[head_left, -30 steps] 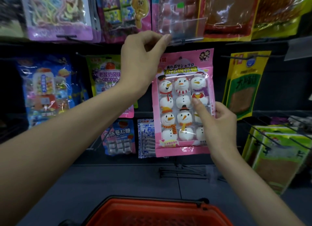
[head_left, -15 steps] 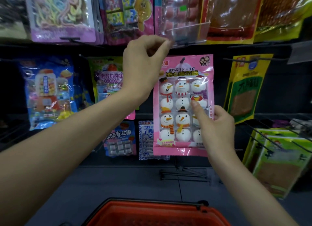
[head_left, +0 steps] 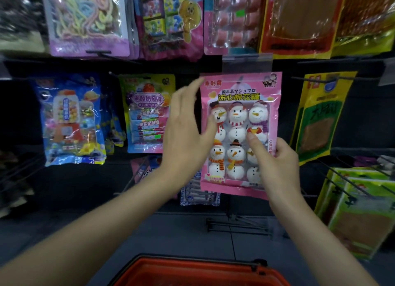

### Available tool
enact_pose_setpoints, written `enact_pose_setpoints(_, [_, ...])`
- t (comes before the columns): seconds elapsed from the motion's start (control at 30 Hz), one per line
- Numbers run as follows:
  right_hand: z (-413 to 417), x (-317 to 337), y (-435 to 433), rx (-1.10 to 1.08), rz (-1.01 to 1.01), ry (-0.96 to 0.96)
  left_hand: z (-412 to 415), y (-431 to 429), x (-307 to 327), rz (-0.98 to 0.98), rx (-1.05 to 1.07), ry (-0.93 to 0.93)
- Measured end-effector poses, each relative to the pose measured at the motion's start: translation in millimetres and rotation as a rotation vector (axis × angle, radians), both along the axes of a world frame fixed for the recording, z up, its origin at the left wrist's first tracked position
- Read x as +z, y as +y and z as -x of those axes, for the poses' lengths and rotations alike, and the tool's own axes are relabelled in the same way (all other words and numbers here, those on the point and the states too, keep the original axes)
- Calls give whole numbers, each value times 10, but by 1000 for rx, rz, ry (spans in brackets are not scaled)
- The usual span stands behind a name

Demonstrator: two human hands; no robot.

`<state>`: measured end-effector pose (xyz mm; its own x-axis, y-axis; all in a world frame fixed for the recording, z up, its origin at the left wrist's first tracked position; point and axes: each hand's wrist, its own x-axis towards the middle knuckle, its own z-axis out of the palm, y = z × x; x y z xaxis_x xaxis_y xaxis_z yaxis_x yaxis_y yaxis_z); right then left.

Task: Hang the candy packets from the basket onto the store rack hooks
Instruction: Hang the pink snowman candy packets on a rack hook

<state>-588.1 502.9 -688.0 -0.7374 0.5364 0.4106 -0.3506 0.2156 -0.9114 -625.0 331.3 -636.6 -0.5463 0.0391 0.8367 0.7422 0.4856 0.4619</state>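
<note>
A pink snowman marshmallow packet (head_left: 239, 106) hangs on a rack hook (head_left: 241, 79) in the middle row, its top hole over the hook. My right hand (head_left: 275, 164) grips the packet's lower right edge, thumb on the front. My left hand (head_left: 188, 134) is spread with straight fingers beside the packet's left edge, thumb touching its front. The red basket (head_left: 192, 270) sits at the bottom of the view; its inside is hidden.
Blue (head_left: 68, 119) and green-pink (head_left: 147, 112) candy packets hang to the left, yellow-green snack packets (head_left: 320, 114) to the right. More packets fill the top row (head_left: 166, 20). Bare wire hooks (head_left: 237, 226) jut out below the packet. Green packs (head_left: 361, 208) hang at lower right.
My left hand let go of the hook area above the packet's top, dropped down and opened beside its left edge. The packet now hangs from the hook; the right hand keeps its hold.
</note>
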Motion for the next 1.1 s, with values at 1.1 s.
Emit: enact_pose_setpoints(1.1, [1439, -72, 55, -237, -619, -129, 1329, 603, -612, -63, 22, -354])
